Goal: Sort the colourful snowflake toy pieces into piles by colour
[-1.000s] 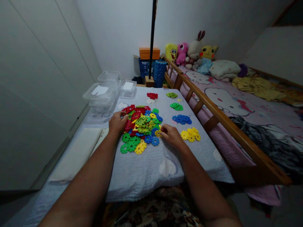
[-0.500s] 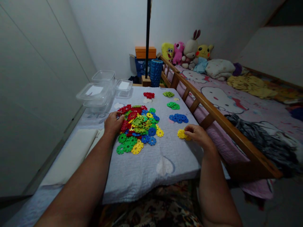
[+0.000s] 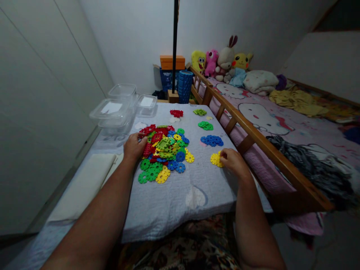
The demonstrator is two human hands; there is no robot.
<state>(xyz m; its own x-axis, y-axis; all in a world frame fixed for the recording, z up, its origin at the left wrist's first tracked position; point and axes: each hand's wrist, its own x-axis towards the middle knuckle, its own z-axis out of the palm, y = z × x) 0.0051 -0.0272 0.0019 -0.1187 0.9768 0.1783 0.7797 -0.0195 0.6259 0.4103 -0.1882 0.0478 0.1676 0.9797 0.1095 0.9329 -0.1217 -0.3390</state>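
A mixed heap of red, green, blue and yellow plastic gear-shaped pieces [image 3: 164, 152] lies on a pale blue quilt [image 3: 180, 195]. My left hand [image 3: 135, 147] rests curled against the heap's left edge, fingers on red pieces. My right hand [image 3: 233, 161] lies over the small pile of yellow pieces [image 3: 215, 159] at the right, fingers curled down on them; whether it holds one is hidden. Sorted piles sit beyond: blue [image 3: 212, 140], green [image 3: 205, 125], light green [image 3: 200, 112] and red [image 3: 176, 113].
Clear plastic containers [image 3: 118, 110] stand at the quilt's far left. A wooden bed rail [image 3: 253, 137] runs along the right, with a pink bed and plush toys [image 3: 222, 62] behind. A black pole [image 3: 174, 45] rises at the far end beside an orange box and blue roller.
My right hand left the heap's right edge and moved right to the yellow pile, then settled lower onto it. The left hand stayed at the heap.
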